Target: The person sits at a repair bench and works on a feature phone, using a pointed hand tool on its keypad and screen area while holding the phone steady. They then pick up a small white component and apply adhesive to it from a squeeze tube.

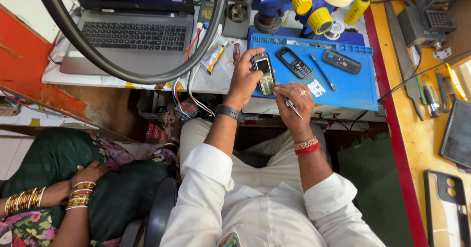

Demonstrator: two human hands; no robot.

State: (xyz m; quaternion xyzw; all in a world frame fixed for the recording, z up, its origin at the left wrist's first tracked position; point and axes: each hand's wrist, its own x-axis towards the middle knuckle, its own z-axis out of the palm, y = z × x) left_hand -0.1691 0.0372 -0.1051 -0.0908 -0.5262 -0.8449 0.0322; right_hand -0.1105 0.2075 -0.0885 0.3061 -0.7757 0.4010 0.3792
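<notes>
My left hand (244, 78) grips a small opened keypad phone (264, 73) by its left side, holding it over the near edge of a blue work mat (353, 87). My right hand (296, 104) pinches a thin metal tool (290, 104) whose tip points at the phone's lower part. On the mat lie a black keypad phone (293, 62), a dark phone cover (342, 61), a slim pen-like tool (323, 72) and a small white card (316, 87).
A laptop (132, 33) stands at the left on the bench behind a large black ring (93, 55). A blue and yellow microscope stand (294, 4) rises behind the mat. Tools and a dark tablet (457, 134) lie on the yellow bench at right. A seated person's arms (73, 198) are lower left.
</notes>
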